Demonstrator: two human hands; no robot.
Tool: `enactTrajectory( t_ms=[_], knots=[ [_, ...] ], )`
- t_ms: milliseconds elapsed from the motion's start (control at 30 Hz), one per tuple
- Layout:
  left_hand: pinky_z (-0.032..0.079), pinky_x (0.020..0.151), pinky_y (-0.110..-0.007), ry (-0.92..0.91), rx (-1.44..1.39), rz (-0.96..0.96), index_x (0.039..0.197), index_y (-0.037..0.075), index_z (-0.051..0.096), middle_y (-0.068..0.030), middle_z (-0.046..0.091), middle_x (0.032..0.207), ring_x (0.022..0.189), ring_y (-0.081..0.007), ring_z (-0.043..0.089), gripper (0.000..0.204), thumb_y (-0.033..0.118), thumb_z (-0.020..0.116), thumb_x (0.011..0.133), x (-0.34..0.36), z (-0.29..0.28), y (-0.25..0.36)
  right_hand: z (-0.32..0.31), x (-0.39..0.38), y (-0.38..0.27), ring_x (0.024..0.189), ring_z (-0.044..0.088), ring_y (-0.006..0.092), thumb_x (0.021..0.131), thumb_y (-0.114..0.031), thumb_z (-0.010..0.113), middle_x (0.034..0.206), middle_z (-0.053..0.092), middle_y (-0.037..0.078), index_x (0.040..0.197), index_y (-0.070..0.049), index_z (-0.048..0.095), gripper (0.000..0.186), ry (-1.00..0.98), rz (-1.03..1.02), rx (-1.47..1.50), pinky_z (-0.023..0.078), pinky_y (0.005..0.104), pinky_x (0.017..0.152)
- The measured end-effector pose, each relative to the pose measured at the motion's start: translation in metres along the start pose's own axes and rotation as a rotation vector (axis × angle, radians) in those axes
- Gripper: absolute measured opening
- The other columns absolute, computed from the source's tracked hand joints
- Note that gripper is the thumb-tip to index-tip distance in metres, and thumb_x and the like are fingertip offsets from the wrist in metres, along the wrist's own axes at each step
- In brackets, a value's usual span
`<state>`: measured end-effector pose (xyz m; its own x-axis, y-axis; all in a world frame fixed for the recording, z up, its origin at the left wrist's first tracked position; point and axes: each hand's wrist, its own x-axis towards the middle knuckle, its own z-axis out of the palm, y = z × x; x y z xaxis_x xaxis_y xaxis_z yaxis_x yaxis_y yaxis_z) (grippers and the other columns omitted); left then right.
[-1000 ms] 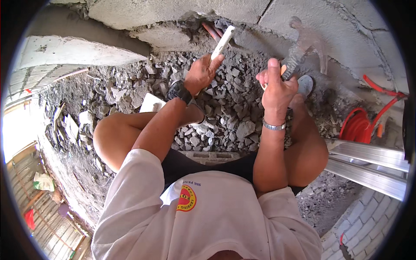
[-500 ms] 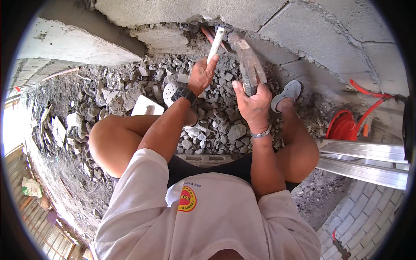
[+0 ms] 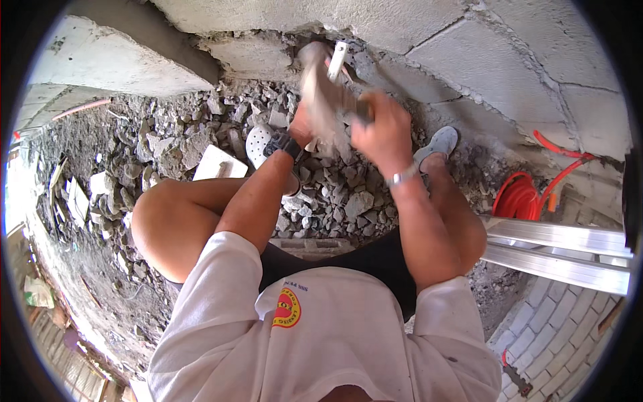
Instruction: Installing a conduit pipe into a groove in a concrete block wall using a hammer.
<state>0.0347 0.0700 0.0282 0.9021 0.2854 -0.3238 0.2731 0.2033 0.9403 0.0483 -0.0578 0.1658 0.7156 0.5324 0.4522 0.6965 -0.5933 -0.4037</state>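
Right grip (image 3: pixel 384 132) wrapped round blurred grey metal hammer (image 3: pixel 319 94); left grip (image 3: pixel 301 124) partly hidden behind it, hold can't be told; flat white bar (image 3: pixel 338 59) projects beyond.

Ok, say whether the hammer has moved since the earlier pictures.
Yes: the hammer in the right hand has moved leftward, farther from the red coil.

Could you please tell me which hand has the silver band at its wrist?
The right hand, which holds the hammer, wears the silver band; the left hand, partly hidden behind the hammer, wears a black band.
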Motion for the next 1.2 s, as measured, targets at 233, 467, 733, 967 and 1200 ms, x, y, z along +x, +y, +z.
enactTrajectory(
  t_ms=[233, 467, 733, 967, 1200],
  knots=[
    [0.040, 0.055, -0.034, -0.159, 0.139, 0.106, 0.080, -0.002, 0.057, -0.0049, 0.051, 0.060, 0.058, -0.0161, 0.047, 0.055, 0.050, 0.047, 0.094, -0.001, -0.031, 0.003, -0.030, 0.025, -0.053, 0.070, 0.065, 0.0322, 0.072, -0.018, 0.070, 0.077, 0.064, 0.016, 0.085, -0.005, 0.056, 0.023, -0.197, 0.227, -0.074, 0.051, 0.0433, 0.063],
    [0.037, 0.046, -0.031, -0.173, 0.089, -0.050, 0.068, 0.001, 0.053, -0.0015, 0.047, 0.055, 0.050, -0.0112, 0.044, 0.055, 0.051, 0.053, 0.091, 0.002, -0.001, 0.015, -0.013, 0.024, 0.018, 0.068, 0.061, 0.0395, 0.071, -0.015, 0.070, 0.070, 0.061, 0.018, 0.083, -0.005, 0.058, 0.019, -0.279, 0.289, -0.217, 0.048, 0.0460, 0.059],
    [0.038, 0.049, -0.028, -0.068, 0.116, 0.068, 0.075, 0.003, 0.054, -0.0031, 0.049, 0.059, 0.055, -0.0105, 0.046, 0.051, 0.049, 0.047, 0.094, -0.008, -0.018, 0.007, -0.055, 0.046, -0.082, 0.062, 0.061, 0.0308, 0.068, -0.005, 0.071, 0.069, 0.059, 0.010, 0.088, -0.008, 0.059, 0.023, -0.035, -0.191, 0.173, 0.049, 0.0365, 0.055],
    [0.038, 0.037, -0.027, -0.193, 0.038, -0.047, 0.076, 0.005, 0.051, -0.0004, 0.048, 0.054, 0.038, -0.0110, 0.045, 0.046, 0.049, 0.051, 0.092, -0.002, -0.004, 0.025, -0.017, 0.023, 0.059, 0.069, 0.062, 0.0374, 0.075, -0.012, 0.068, 0.074, 0.062, 0.018, 0.086, -0.006, 0.056, 0.017, -0.335, 0.330, -0.398, 0.048, 0.0446, 0.058],
    [0.045, 0.048, -0.031, -0.187, 0.138, 0.087, 0.079, 0.005, 0.055, -0.0051, 0.051, 0.056, 0.051, -0.0174, 0.054, 0.050, 0.053, 0.048, 0.092, 0.007, -0.023, -0.009, -0.059, 0.054, -0.088, 0.062, 0.060, 0.0331, 0.068, -0.011, 0.073, 0.071, 0.060, 0.010, 0.082, -0.007, 0.054, 0.024, -0.014, -0.249, 0.228, 0.048, 0.0398, 0.054]
  ],
)
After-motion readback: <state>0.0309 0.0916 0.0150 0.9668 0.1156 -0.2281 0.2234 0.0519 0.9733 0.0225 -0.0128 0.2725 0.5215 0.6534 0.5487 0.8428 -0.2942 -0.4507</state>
